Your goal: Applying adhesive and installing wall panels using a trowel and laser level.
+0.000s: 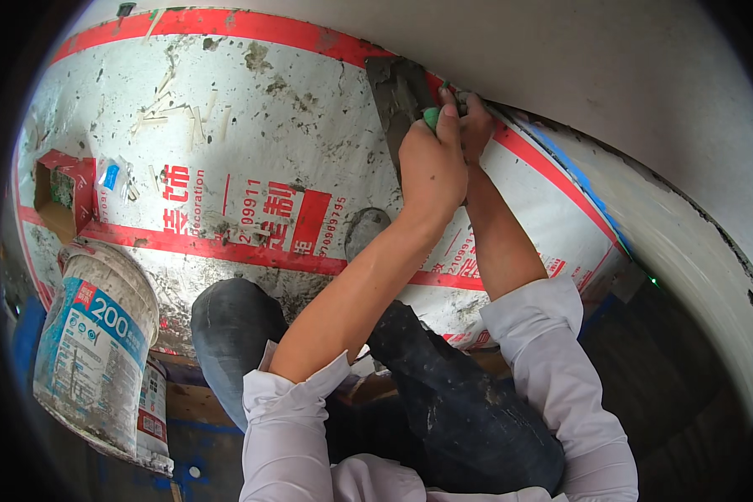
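Note:
My left hand [433,163] is closed round the green handle [431,118] of a flat plastering trowel. Wet grey mortar coats the trowel's dark blade [396,92], which lies at the wall's foot over the red-bordered protective sheet [309,125]. Just beyond and to the right, my right hand [475,125] is bent with curled fingers close to the wall. A small green bit shows by its fingertips, but what it grips is mostly hidden behind my left hand. Both hands are close together at the far edge of the sheet.
A mortar-stained white and blue bucket [100,335] stands at my left. Beyond it sits an open red box [67,192] beside a small plastic bag [115,177]. Thin pale strips [180,113] lie scattered on the sheet. The curved pale wall [577,58] bounds the far right, with blue tape [573,171] along it.

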`<state>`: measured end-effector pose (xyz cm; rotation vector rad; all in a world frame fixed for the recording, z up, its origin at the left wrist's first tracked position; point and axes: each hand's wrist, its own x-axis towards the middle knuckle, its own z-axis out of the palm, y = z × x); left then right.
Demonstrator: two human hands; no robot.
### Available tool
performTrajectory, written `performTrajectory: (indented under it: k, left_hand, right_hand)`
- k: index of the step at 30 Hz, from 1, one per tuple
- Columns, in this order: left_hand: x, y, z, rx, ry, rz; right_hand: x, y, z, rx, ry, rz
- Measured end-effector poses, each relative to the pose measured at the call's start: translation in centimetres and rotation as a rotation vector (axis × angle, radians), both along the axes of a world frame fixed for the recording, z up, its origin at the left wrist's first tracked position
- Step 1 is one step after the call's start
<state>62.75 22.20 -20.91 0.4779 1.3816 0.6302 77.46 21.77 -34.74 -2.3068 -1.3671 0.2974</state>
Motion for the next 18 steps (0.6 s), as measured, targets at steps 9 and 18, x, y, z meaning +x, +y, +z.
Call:
performTrajectory:
  k: [9,18]
  left_hand:
    - [-0.2,0.4,0.4,-0.056,-0.061,0.022]
    - [-0.4,-0.3,-0.7,0.033,0.003,0.007]
  right_hand:
    - [-0.4,0.1,0.3,-0.020,0.043,-0.032]
    - [-1.2,1.1,1.0,-0.005,0.084,0.024]
